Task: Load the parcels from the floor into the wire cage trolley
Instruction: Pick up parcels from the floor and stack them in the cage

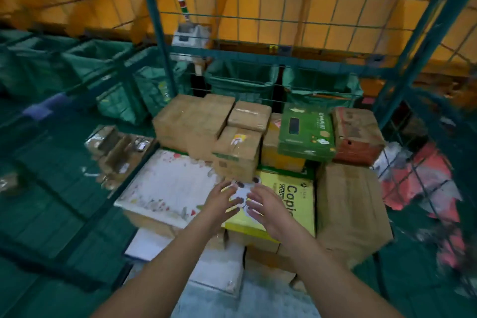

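Both arms reach forward into the wire cage trolley (423, 41), over parcels already stacked inside. Left hand (223, 197) and right hand (265, 205) hover close together, fingers spread and straight, gripping nothing; between and just under the fingertips lies a small white packet (242, 195), blurred, so contact cannot be judged. It sits on the yellow copy-paper box (296, 199), beside the flat white box (170, 183) on the left. Judgement: this is the placing step, a small parcel just set down or being nudged into position on top of the stack. Behind it stand a brown carton (236, 155), larger cartons (191, 121) at the back, a green box (307, 131) and a reddish box (357, 137); a tall brown carton (348, 206) fills the right side. More parcels lie on the green floor (51, 188) left of the cage, notably a bundle of cardboard pieces (116, 150). Next move likely calls for withdrawing both hands, turning left and stooping for a floor parcel.
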